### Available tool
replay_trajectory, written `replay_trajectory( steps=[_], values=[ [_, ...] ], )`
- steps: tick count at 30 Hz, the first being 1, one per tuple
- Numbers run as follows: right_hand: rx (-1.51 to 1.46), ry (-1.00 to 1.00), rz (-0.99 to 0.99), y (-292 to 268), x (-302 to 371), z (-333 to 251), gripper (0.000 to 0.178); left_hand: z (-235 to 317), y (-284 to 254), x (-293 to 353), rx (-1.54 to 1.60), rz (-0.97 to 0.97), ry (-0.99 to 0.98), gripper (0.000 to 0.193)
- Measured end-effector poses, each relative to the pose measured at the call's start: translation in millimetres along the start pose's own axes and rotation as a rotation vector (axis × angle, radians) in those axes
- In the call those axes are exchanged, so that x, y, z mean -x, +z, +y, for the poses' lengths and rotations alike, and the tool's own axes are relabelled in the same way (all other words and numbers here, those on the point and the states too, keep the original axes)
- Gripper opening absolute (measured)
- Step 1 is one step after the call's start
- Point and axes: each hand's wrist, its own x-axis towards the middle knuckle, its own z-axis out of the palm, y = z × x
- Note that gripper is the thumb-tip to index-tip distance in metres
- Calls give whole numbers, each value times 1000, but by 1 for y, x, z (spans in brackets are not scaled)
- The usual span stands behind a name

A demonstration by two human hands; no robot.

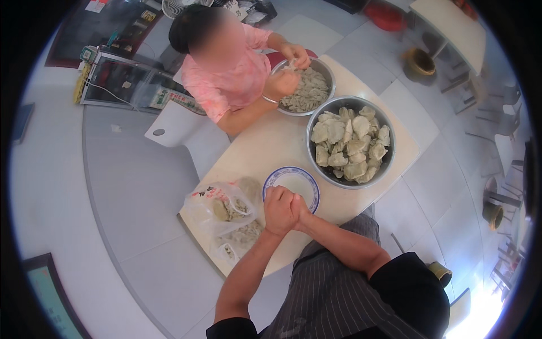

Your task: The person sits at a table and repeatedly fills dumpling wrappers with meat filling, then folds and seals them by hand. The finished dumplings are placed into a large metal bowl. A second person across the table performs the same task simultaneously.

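My left hand (279, 211) and my right hand (302, 213) are pressed together, fingers closed, over the near edge of a white plate with a blue patterned rim (315, 192). Anything between my palms is hidden. Beyond the plate, to the right, stands a large metal bowl (311, 148) heaped with flat, pale grey-green, dough-like lumps (355, 146). To the left of my hands lies a clear plastic bag (204, 219) with small greyish bits and a rounded lump inside.
Across the table (237, 161), a person in a pink shirt (228, 76) works with both hands over another metal bowl (329, 100) full of small pieces. A white chair (189, 133) stands at the left. Stools, baskets and another table (451, 28) are farther right.
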Motion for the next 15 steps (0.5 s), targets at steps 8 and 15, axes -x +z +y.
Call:
replay_trajectory(
  steps=[8, 15],
  values=[
    [-29, -25, 65, -3, -5, 0, 38, -7, 9, -6, -2, -68, -90, 15],
    [-78, -74, -2, -19, -15, 10, 46, -17, 10, -4, 35, -108, -116, 17]
  ],
)
